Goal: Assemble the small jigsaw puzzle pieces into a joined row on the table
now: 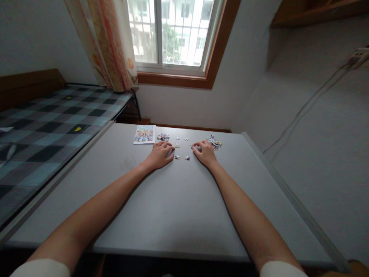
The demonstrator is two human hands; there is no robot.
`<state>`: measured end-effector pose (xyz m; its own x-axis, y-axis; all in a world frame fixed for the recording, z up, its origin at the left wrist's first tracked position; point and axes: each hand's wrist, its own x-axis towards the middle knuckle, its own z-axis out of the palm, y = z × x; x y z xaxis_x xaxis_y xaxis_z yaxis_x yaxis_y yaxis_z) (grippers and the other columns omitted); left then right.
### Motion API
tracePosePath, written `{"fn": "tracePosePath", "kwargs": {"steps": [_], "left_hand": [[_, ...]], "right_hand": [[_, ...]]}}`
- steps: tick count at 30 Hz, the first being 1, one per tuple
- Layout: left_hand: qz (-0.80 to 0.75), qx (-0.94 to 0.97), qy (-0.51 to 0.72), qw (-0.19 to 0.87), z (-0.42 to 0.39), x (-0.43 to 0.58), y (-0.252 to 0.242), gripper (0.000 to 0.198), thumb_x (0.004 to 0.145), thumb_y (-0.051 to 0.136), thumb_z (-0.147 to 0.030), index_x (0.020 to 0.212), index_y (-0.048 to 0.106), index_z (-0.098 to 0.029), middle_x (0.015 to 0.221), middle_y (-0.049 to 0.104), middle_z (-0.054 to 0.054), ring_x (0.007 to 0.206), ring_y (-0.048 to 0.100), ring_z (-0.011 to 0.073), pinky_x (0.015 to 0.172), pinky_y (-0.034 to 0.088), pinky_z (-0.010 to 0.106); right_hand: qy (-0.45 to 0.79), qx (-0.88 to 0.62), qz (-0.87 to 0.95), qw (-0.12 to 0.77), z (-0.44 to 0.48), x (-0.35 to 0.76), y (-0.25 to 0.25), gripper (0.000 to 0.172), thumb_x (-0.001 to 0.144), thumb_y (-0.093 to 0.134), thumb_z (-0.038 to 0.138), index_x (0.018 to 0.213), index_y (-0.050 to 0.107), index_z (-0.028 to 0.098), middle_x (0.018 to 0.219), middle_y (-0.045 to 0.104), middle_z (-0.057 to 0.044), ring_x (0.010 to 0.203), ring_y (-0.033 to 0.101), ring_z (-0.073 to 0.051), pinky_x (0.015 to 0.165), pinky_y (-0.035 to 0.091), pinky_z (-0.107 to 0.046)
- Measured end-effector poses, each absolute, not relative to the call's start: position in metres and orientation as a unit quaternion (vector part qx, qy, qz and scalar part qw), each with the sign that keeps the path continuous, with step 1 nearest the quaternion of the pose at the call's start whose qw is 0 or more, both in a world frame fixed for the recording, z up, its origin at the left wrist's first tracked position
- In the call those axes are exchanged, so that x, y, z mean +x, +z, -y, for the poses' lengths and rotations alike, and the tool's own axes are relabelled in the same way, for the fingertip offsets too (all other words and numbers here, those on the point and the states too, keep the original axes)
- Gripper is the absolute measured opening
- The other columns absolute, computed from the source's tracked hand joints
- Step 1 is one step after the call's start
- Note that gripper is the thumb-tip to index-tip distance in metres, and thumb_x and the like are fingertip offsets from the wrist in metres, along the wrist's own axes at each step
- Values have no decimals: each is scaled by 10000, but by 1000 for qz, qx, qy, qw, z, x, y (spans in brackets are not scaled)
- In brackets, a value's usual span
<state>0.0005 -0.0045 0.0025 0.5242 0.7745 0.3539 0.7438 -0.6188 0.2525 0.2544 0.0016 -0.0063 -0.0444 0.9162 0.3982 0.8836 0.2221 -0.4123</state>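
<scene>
From my end I see a smooth grey tbl (173,207) in a small rm w/ a checked bed (57,109) on the L, a floral curtain (112,46) & a wood-framed window (184,42) at the back. Small knobbed jigsaw pcs (187,158) sit spaced out twd the far side, btwn the L pile (163,137) & the R pile (215,144); a flat pic sheet (144,134) lies by the former. Both arms reach fwd, palms down. L hand (163,154): fingers bent, thumb apart. R hand (204,152): fingers curled, tips at a pc (191,146). Can't tell if either's pinching anything.
</scene>
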Motion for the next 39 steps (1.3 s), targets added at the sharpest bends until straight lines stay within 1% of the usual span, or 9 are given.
{"fn": "tracePosePath", "kwargs": {"steps": [5,9,16,25,32,36,39], "left_hand": [[-432,873,223,33,4,1,1,293,895,515,-355,1123,645,-225,1220,597,71,1183,455,275,1014,336,466],[-433,874,220,25,2,0,-2,293,899,516,-365,1130,642,-237,1225,597,66,1182,451,271,1025,330,458],[-433,875,218,20,3,0,-1,298,902,512,-368,1134,641,-232,1226,602,67,1182,455,272,1016,340,458],[-436,872,219,37,4,1,2,306,896,516,-359,1147,644,-239,1233,598,73,1199,448,280,1023,338,468],[-437,872,220,31,3,1,1,302,895,519,-362,1143,642,-242,1234,600,69,1197,452,277,1019,343,461],[-437,871,222,36,4,2,2,306,893,518,-360,1140,648,-234,1227,601,77,1194,452,282,1021,344,470],[-438,871,219,39,4,2,2,307,890,522,-355,1143,651,-238,1223,601,77,1194,450,281,1030,342,473]], "right_hand": [[36,-614,733,290,-1,255,-6,248,850,544,326,963,737,217,969,588,-81,990,523,-242,933,377,-379],[34,-614,734,288,-1,254,-6,258,854,540,326,975,741,215,979,589,-85,982,523,-239,928,380,-379],[13,-609,741,283,2,253,-4,241,852,540,301,945,746,220,976,595,-89,968,513,-247,929,367,-398],[-31,-626,741,241,1,249,-3,219,860,548,342,931,720,227,1043,608,-110,1000,465,-287,874,363,-421],[-54,-654,723,217,4,237,-1,225,879,515,325,927,703,211,1029,613,-132,992,454,-304,839,364,-428],[-58,-653,719,229,7,233,-1,228,881,499,302,929,696,198,1017,616,-140,996,457,-304,843,360,-428],[-39,-646,715,265,6,234,-1,237,871,509,313,955,692,188,999,619,-130,998,472,-296,861,362,-416]]}}
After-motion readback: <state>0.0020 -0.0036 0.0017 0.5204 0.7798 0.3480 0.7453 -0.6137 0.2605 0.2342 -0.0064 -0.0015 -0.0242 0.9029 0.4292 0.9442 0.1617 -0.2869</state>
